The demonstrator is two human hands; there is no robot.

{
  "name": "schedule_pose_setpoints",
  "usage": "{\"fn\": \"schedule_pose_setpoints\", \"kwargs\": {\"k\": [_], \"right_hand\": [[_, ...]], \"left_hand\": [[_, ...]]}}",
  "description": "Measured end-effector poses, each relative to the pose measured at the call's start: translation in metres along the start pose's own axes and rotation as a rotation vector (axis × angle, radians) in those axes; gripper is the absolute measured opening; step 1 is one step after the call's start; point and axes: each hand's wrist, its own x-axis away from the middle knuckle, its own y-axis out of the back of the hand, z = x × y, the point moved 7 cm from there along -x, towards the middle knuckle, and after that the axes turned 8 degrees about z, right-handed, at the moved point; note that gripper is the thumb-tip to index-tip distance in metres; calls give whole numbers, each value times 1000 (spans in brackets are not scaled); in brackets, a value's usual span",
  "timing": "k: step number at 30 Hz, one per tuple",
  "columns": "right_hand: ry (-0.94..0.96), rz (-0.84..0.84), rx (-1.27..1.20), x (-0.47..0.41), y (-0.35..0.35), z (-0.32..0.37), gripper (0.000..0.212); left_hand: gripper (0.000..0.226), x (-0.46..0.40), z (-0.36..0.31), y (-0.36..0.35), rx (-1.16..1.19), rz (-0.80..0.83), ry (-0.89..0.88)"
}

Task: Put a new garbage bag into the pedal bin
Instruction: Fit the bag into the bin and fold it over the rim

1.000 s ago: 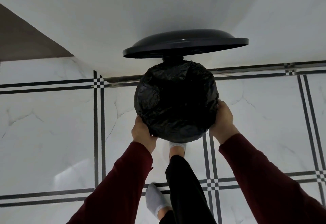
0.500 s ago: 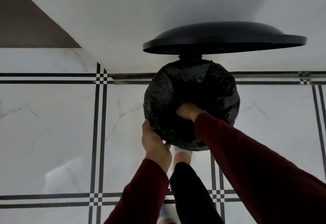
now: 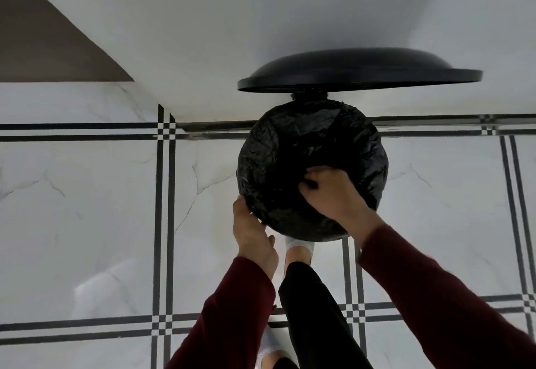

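Head view: right hand [image 3: 333, 194] pinches unlabelled garbage bag [image 3: 290, 159]

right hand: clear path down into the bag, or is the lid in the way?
Probably yes. The lid stands raised behind the bin, leaving the opening uncovered, and the right hand is already over the black bag, fingers pressed into the plastic. The left hand sits at the rim, off to the side.

Dim, even light, a soft sheen on the floor tiles [image 3: 95, 290], wide-angle bending of lines at the edges.
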Motion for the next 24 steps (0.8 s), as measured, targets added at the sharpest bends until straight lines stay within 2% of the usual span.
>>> {"fn": "schedule_pose_setpoints", "kwargs": {"k": [2, 3, 5, 6, 8, 10, 11, 12, 14, 18, 22, 24], "right_hand": [[63, -396, -156, 49, 40, -7, 18], [24, -566, -222, 73, 52, -19, 18], [-165, -752, -354, 102, 56, -50, 23], [-286, -756, -444, 107, 49, -68, 29], [-519, -641, -787, 98, 20, -100, 37], [-671, -553, -1246, 87, -7, -113, 25], [-698, -524, -1372, 82, -13, -113, 13], [-705, -496, -1427, 79, -16, -113, 8], [-711, -461, -1536, 76, -20, -115, 13], [-573, -288, -1894, 68, -25, -107, 7], [-627, -122, -1863, 74, -22, -107, 19], [-626, -125, -1903, 79, -23, -108, 19]], "left_hand": [[44, 2, 4, 0, 17, 43, 17], [44, 2, 7, 1, 44, 64, 28], [44, 1, 13, 2, 100, 96, 52], [44, 0, 16, 2, 111, 111, 60], [46, -2, 20, 3, 116, 125, 68], [48, -6, 21, 4, 107, 113, 69], [48, -8, 21, 5, 102, 104, 69], [48, -10, 21, 5, 98, 102, 70], [49, -12, 21, 3, 108, 115, 76], [45, -13, 21, -2, 126, 143, 80], [40, -12, 22, -4, 137, 137, 80], [37, -10, 25, -3, 130, 134, 111]]}}
